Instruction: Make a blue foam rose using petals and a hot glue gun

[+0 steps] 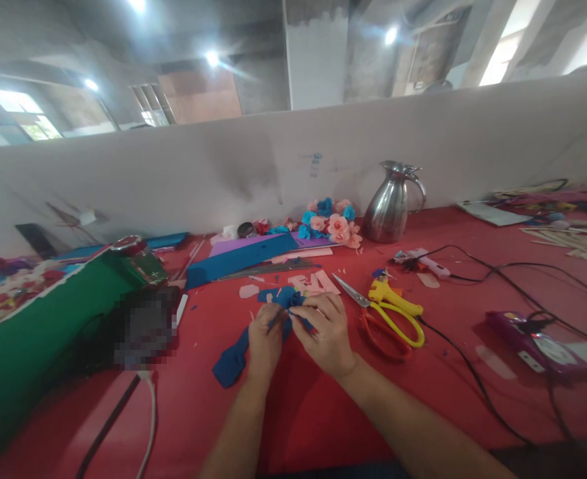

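Note:
Over the red table [318, 426], both hands meet at a piece of dark blue crepe paper. My left hand [266, 332] is closed, pinching the blue crepe paper [289, 296] between thumb and fingers. Close beside it, my right hand [327, 332] grips the same paper with its fingertips. Gathered folds show just above the fingers. A loose blue paper strip [231, 364] lies at the lower left, passing behind my left hand; whether it joins the held piece is hidden. Pink paper scraps [318, 283] lie just beyond the hands.
Scissors [397, 324] and a yellow glue gun [396, 297] lie right of my hands. Black cords run across the right side past a purple power strip [538, 346]. Paper flowers [331, 223] and a metal jug [388, 206] stand behind. A green box [68, 332] is left.

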